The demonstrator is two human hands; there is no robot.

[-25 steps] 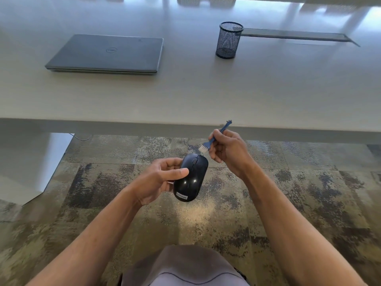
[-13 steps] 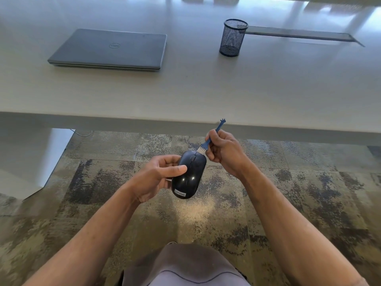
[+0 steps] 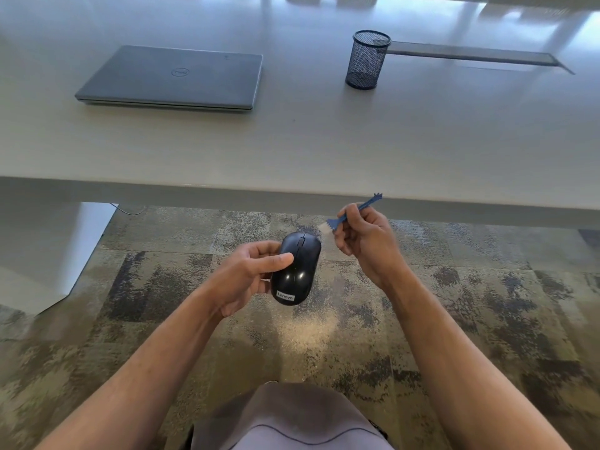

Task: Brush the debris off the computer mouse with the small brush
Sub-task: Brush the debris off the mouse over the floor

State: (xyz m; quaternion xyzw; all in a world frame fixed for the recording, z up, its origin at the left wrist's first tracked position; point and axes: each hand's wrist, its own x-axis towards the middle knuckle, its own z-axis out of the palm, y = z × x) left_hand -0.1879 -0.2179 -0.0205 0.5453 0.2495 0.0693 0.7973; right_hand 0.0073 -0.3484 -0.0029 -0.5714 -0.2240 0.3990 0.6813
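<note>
One black mouse (image 3: 296,269) gripped in left hand (image 3: 242,280), one small blue brush (image 3: 352,213) pinched in right hand (image 3: 365,241), one closed laptop (image 3: 175,77) and one mesh cup (image 3: 367,60) far on pale counter (image 3: 324,141), mottled carpet (image 3: 487,303) below.

Laptop (image 3: 175,77): shut, flat on my surface (image 3: 324,134), far left.
Mesh cup (image 3: 367,60): upright, well right of the laptop.
Slot (image 3: 470,56): behind the cup, running right.
Carpet (image 3: 162,280): mottled, below me.

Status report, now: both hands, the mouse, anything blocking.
Left hand shut on black mouse, held over carpet. Right hand shut on small blue brush, bristles just off the mouse's front right. Nothing in the way.
</note>
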